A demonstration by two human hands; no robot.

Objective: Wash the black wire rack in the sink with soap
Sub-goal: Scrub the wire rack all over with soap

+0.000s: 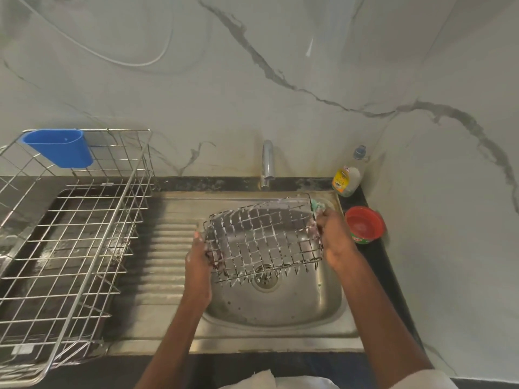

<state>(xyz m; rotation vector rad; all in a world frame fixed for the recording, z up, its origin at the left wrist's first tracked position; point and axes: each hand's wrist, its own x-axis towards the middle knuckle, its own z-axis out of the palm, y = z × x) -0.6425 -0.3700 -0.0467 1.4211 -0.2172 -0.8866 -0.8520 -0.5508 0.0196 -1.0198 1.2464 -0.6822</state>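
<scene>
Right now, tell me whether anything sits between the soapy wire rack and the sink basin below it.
Nothing visible does. The left hand and right hand hold the black wire rack by its ends directly over the sink, whose basin shows only the drain. The tap stands behind the rack.

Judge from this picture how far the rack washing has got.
Soaping looks well along: white suds coat the black wire rack. In hand: the left hand grips its left edge and the right hand rubs a green scrub pad over its right end above the steel sink. Left: rinsing, since the chrome tap shows no water.
</scene>
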